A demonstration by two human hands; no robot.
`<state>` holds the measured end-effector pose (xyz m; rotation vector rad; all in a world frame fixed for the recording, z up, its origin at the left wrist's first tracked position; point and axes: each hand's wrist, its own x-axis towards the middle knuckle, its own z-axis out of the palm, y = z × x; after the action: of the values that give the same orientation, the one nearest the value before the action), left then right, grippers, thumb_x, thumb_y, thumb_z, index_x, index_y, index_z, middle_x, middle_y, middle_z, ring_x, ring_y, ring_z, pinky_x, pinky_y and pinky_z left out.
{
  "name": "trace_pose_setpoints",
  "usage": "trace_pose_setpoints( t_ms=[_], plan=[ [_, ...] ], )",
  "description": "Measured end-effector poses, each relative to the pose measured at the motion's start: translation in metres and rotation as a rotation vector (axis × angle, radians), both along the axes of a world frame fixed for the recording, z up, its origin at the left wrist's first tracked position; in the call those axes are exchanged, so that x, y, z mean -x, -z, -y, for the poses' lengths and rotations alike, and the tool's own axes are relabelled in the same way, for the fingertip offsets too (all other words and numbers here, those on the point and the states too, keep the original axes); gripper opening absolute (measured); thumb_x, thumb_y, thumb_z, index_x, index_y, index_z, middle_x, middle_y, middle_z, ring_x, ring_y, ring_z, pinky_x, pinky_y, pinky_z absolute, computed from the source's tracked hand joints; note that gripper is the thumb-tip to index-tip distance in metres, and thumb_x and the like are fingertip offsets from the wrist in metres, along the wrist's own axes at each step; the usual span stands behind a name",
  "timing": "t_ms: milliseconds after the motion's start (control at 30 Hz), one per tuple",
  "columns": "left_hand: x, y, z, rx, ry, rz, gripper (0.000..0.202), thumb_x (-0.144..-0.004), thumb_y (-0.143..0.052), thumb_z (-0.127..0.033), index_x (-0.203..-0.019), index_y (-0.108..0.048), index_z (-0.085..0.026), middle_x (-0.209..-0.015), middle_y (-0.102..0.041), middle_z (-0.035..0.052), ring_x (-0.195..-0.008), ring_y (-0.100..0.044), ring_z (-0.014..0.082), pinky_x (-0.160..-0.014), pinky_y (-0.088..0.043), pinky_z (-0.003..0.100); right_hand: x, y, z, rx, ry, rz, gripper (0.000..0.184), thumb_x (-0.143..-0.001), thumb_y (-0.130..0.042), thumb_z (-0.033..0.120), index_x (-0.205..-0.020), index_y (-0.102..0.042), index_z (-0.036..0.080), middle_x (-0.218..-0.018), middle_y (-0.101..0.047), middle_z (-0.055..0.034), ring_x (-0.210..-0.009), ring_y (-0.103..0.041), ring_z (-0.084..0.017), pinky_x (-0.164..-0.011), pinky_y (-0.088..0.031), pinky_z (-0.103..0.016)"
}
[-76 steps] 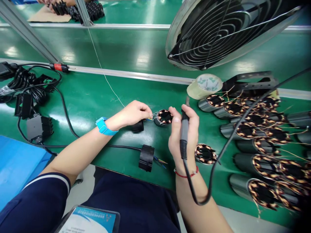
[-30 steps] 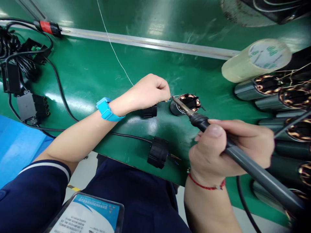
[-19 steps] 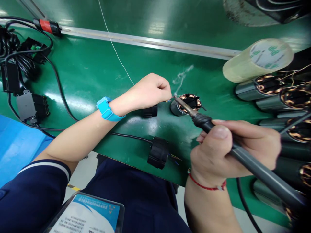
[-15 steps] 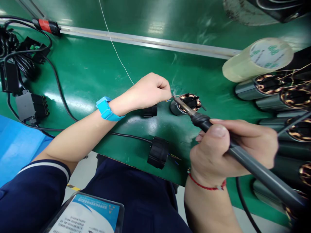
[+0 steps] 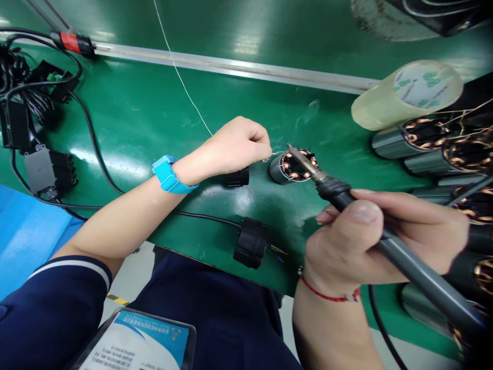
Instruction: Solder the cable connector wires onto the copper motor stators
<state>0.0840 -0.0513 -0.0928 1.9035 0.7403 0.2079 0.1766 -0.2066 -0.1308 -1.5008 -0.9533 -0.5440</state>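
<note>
Your soldering iron [image 5: 418,270] is dark grey and black with a brownish metal tip, while the stator [image 5: 278,170] shows a grey shell and copper-orange windings against black, on a glossy green desk [image 5: 127,108]. You wear a bright blue wristband [image 5: 169,173], a red bracelet [image 5: 327,297] and a navy sleeve [image 5: 65,303] with one white stripe. The pale yellow roll [image 5: 379,106] bears green print on white, and a red band marks the black connector [image 5: 73,43].

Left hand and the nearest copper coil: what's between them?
In the head view, thin wire shows in the short gap between the left hand and the coil, above the green bench.
</note>
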Motion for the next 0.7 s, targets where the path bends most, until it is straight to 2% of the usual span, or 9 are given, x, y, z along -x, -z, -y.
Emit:
trace_pose_setpoints(
  t_ms=[200,300,400,467,533,633,700],
  plan=[
    [0.0,0.001,-0.001,-0.01,-0.007,0.005,0.016,-0.07,-0.05,-0.005,-0.058,-0.06,-0.011,-0.058,-0.051,-0.0012,-0.057,-0.045,0.0077,-0.057,-0.034,0.025,0.0,0.003,0.003,0.063,-0.039,-0.029,0.02,-0.084,-0.059,0.038,-0.084,-0.069,0.02,-0.057,-0.05,0.0015,-0.049,-0.053,-0.011,-0.049,-0.038,-0.027],
    [0.0,0.003,-0.002,-0.027,-0.001,0.012,0.016,-0.069,-0.05,-0.005,-0.059,-0.061,-0.011,-0.057,-0.052,-0.0015,-0.057,-0.045,0.0079,-0.057,-0.034,0.025,-0.001,0.008,0.005,0.121,-0.047,-0.034,0.024,-0.083,-0.062,0.04,-0.1,-0.07,0.024,-0.075,-0.061,-0.0017,-0.058,-0.059,-0.014,-0.056,-0.045,-0.031],
    [0.0,0.004,-0.003,-0.04,0.009,0.016,0.015,-0.069,-0.05,-0.006,-0.06,-0.061,-0.012,-0.058,-0.054,-0.001,-0.057,-0.046,0.0084,-0.058,-0.035,0.026,0.001,0.006,0.004,0.226,-0.089,-0.016,0.042,-0.083,-0.064,0.041,-0.124,-0.06,0.029,-0.099,-0.066,-0.0035,-0.074,-0.067,-0.02,-0.062,-0.052,-0.035],
    [0.001,0.004,-0.004,-0.046,0.018,0.021,0.015,-0.068,-0.05,-0.006,-0.06,-0.061,-0.012,-0.059,-0.056,-0.0006,-0.057,-0.046,0.0085,-0.058,-0.035,0.026,0.004,-0.002,0.002,0.269,-0.155,-0.051,0.048,-0.087,-0.06,0.042,-0.133,-0.052,0.033,-0.118,-0.061,-0.0042,-0.085,-0.069,-0.023,-0.067,-0.055,-0.038],
    [0.001,0.004,-0.005,-0.049,0.028,0.027,0.016,-0.068,-0.049,-0.006,-0.059,-0.061,-0.012,-0.06,-0.057,-0.0001,-0.057,-0.046,0.0087,-0.057,-0.035,0.026,0.008,-0.015,0.0,0.28,-0.224,-0.137,0.044,-0.091,-0.054,0.04,-0.134,-0.049,0.035,-0.129,-0.055,-0.0035,-0.093,-0.069,-0.024,-0.077,-0.056,-0.042],
    [0.002,0.004,-0.005,-0.058,0.036,0.032,0.016,-0.068,-0.049,-0.007,-0.06,-0.061,-0.012,-0.062,-0.059,0.0004,-0.059,-0.048,0.0093,-0.057,-0.035,0.026,0.009,-0.034,-0.006,0.388,-0.277,-0.241,0.034,-0.094,-0.05,0.03,-0.127,-0.052,0.034,-0.127,-0.056,-0.003,-0.094,-0.069,-0.022,-0.082,-0.055,-0.043],
    [0.002,0.004,-0.005,-0.071,0.033,0.031,0.015,-0.067,-0.049,-0.007,-0.061,-0.061,-0.013,-0.062,-0.059,0.0003,-0.059,-0.048,0.0097,-0.057,-0.035,0.025,0.006,-0.039,-0.011,0.491,-0.3,-0.239,0.031,-0.093,-0.051,0.024,-0.122,-0.052,0.032,-0.12,-0.06,-0.0034,-0.096,-0.068,-0.022,-0.081,-0.055,-0.041]
  ],
)
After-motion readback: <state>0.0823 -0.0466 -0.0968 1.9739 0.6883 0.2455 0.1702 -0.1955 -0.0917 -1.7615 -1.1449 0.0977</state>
